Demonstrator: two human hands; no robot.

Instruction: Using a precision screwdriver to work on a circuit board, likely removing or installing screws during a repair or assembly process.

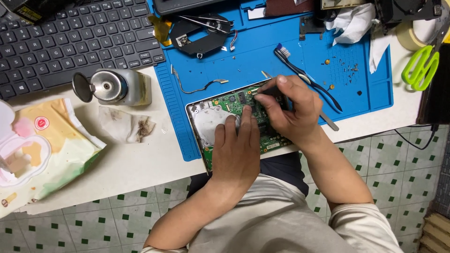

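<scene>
The right hand (288,110) is pinching a thin metal tool (328,121), fingers closed on it, its tip hidden at the green circuit board (243,105). The left hand (236,145) is pressing flat, fingers together, on the metal-cased drive (208,124) lying on the blue mat (281,56). It looks like board-level prying or cleaning; steadiness is what counts. A lidded metal dispenser (117,86), contents unseen, is standing beside a wet-wipe pack (47,154).

Electronics repair bench: blue work mat (281,61), circuit board (243,105), keyboard (70,37).
</scene>
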